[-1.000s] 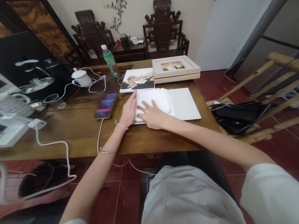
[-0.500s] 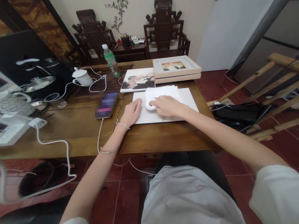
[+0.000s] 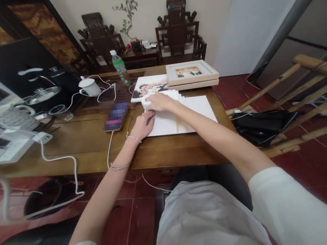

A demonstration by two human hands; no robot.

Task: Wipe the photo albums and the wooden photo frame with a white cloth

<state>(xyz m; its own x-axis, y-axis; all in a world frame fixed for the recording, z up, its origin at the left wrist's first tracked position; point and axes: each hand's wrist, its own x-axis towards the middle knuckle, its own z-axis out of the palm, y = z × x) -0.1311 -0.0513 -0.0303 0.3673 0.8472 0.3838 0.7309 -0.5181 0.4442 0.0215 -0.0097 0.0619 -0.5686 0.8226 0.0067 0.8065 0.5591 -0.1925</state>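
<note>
A white flat board [image 3: 198, 112] lies on the wooden table [image 3: 88, 143]. My right hand [image 3: 159, 101] is closed on a bunched white cloth [image 3: 147, 102] and presses it at the board's far left corner; more of the cloth [image 3: 178, 95] trails to the right of the hand. My left hand [image 3: 143, 126] rests on the board's left edge, fingers curled against it, nothing visibly in them. A photo print [image 3: 149, 87] lies just beyond the cloth.
A framed picture [image 3: 191, 73] sits on a stack at the far right of the table. A phone [image 3: 115, 116] on a white cable, a green bottle [image 3: 120, 68], a white teapot [image 3: 89, 86] and kettles stand left. A wooden chair [image 3: 304, 105] with a black bag [image 3: 259, 124] is at right.
My right hand has carried the cloth from the board's near left side across it and up to the far left corner. My left hand slid slightly nearer along the left edge.
</note>
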